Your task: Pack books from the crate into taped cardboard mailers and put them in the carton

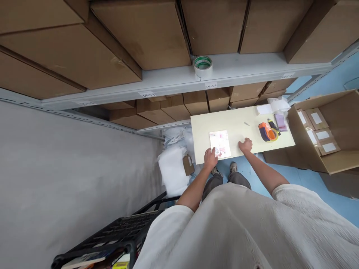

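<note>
A thin white book (220, 139) with pink and red print on its cover lies on the pale yellow tabletop (202, 125). My left hand (211, 159) grips its lower left edge, fingers bent against the corner. To the right of the book, my right hand (245, 145) is closed just above the tabletop. Whatever its curled fingers hold, if anything, is too small to make out. Farther right stands an orange and dark blue tape dispenser (267, 132) with a roll of yellowish tape. A small grey sliver (246, 123) lies beyond my right hand.
Cardboard boxes (218, 26) fill the metal shelves behind the table; a tape roll (203, 66) sits on the shelf edge. An open carton (333, 164) with small packages stands right. White packing sheets (174, 168) and a black crate (120, 231) are at left.
</note>
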Tool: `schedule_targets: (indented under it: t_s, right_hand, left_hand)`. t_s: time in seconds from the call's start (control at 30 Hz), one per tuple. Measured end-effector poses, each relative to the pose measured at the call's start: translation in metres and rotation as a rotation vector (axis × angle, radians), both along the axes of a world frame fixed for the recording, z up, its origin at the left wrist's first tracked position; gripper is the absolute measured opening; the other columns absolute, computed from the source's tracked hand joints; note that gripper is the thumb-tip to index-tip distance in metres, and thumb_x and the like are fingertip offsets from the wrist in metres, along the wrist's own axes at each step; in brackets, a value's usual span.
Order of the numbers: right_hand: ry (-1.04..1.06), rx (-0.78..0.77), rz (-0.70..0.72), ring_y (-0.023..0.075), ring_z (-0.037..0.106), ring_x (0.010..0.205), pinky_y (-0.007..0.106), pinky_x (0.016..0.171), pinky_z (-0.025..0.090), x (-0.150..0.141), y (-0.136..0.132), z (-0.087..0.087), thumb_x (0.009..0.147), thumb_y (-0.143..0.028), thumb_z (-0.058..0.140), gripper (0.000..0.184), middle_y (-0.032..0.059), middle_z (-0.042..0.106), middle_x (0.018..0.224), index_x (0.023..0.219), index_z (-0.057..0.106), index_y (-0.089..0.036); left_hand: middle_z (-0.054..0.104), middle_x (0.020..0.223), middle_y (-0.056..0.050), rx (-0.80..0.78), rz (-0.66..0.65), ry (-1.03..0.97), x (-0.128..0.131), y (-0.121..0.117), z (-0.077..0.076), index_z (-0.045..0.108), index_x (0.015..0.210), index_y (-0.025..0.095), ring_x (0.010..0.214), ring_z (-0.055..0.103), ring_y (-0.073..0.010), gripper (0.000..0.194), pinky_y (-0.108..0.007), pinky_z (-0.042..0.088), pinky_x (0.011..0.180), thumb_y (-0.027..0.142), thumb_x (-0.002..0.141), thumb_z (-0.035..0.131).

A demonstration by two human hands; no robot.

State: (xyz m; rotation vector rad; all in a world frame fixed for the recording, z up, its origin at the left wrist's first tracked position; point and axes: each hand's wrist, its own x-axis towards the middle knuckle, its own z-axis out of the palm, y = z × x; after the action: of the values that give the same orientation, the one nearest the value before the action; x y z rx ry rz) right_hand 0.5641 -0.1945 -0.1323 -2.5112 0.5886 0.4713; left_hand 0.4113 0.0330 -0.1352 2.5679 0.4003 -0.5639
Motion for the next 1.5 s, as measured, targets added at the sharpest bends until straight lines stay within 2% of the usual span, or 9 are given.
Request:
schedule_targets:
  t_s: [0.17, 0.37, 0.53, 0.63, 0.83, 1.03, 1.2, 1.4, 1.5]
  right_hand:
    - [0.114, -0.003, -0.066, 0.0443, 0.054, 0.137, 0.064, 0.116, 0.040, 0.008, -0.006, -0.003, 0.080, -0.042, 0.079, 0.045, 0.0253, 0.057, 0.141, 0.117, 0.062, -0.022]
    - [0.125, 0.153, -0.055, 0.0312, 0.071, 0.113, 0.044, 0.102, 0.054, 0.008, -0.002, 0.006, 0.084, -0.040, 0.078, 0.060, 0.0125, 0.074, 0.121, 0.137, 0.054, -0.024]
    - [0.060, 0.213, 0.250, 0.0288, 0.074, 0.108, 0.035, 0.093, 0.057, 0.000, 0.023, 0.019, 0.080, -0.031, 0.078, 0.047, 0.0097, 0.078, 0.111, 0.124, 0.068, -0.020]
    - [0.056, 0.222, 0.425, 0.0278, 0.075, 0.106, 0.034, 0.091, 0.057, -0.012, 0.053, 0.021, 0.084, -0.028, 0.075, 0.046, 0.0078, 0.079, 0.110, 0.129, 0.068, -0.022]
    - [0.126, 0.145, 0.545, 0.0286, 0.075, 0.109, 0.034, 0.091, 0.056, -0.035, 0.100, 0.012, 0.089, -0.020, 0.069, 0.053, 0.0084, 0.079, 0.112, 0.141, 0.062, -0.022]
    - [0.141, 0.309, 0.516, 0.0258, 0.076, 0.100, 0.034, 0.096, 0.056, -0.041, 0.101, 0.003, 0.097, -0.030, 0.060, 0.051, 0.0039, 0.078, 0.096, 0.146, 0.058, -0.021]
    - [0.231, 0.526, 0.330, 0.0200, 0.076, 0.092, 0.032, 0.091, 0.059, -0.035, 0.087, 0.001, 0.098, -0.029, 0.045, 0.054, 0.0011, 0.078, 0.093, 0.151, 0.051, -0.020]
    - [0.047, 0.213, 0.247, 0.0278, 0.073, 0.111, 0.037, 0.100, 0.058, -0.017, 0.062, 0.007, 0.085, -0.025, 0.057, 0.041, 0.0110, 0.077, 0.115, 0.124, 0.069, -0.021]
    - [0.121, 0.186, 0.179, 0.0276, 0.074, 0.103, 0.036, 0.090, 0.060, -0.012, 0.060, 0.008, 0.082, -0.026, 0.060, 0.040, 0.0107, 0.077, 0.110, 0.121, 0.070, -0.021]
  left_hand:
    - [0.044, 0.167, -0.018, 0.037, 0.027, 0.031, 0.004, -0.004, 0.000, 0.038, 0.169, 0.027, 0.156, 0.039, -0.0377, 0.072, -0.049, 0.043, 0.122, 0.030, 0.101, 0.061]
    - [0.051, 0.154, -0.016, 0.032, 0.050, 0.042, 0.004, -0.004, 0.001, 0.041, 0.166, 0.030, 0.150, 0.045, -0.0355, 0.079, -0.047, 0.043, 0.121, 0.017, 0.091, 0.063]
    - [0.057, 0.149, -0.016, 0.001, 0.059, 0.038, 0.002, 0.004, 0.006, 0.049, 0.160, 0.027, 0.149, 0.048, -0.0335, 0.068, -0.046, 0.043, 0.121, 0.016, 0.093, 0.059]
    - [0.060, 0.150, -0.014, -0.036, 0.065, 0.029, 0.001, 0.011, 0.008, 0.051, 0.157, 0.027, 0.151, 0.048, -0.0320, 0.066, -0.046, 0.042, 0.123, 0.015, 0.093, 0.057]
    - [0.067, 0.147, -0.008, -0.135, 0.099, 0.002, -0.004, 0.024, 0.008, 0.045, 0.163, 0.031, 0.149, 0.053, -0.0280, 0.081, -0.046, 0.042, 0.125, 0.006, 0.087, 0.057]
    - [0.058, 0.158, -0.013, -0.107, 0.086, -0.167, 0.006, 0.022, 0.021, 0.048, 0.161, 0.025, 0.149, 0.052, -0.0288, 0.074, -0.045, 0.046, 0.122, 0.003, 0.090, 0.049]
    - [0.059, 0.161, -0.011, -0.140, -0.155, -0.176, 0.024, 0.006, 0.030, 0.050, 0.160, 0.028, 0.156, 0.045, -0.0289, 0.072, -0.050, 0.039, 0.125, 0.004, 0.092, 0.049]
    - [0.050, 0.171, -0.014, -0.065, -0.188, -0.052, 0.020, -0.001, 0.023, 0.047, 0.163, 0.025, 0.162, 0.038, -0.0357, 0.070, -0.056, 0.031, 0.129, 0.011, 0.095, 0.055]
    - [0.047, 0.174, -0.013, -0.069, -0.180, -0.038, 0.017, -0.001, 0.020, 0.047, 0.163, 0.023, 0.163, 0.036, -0.0366, 0.068, -0.055, 0.034, 0.129, 0.013, 0.096, 0.053]
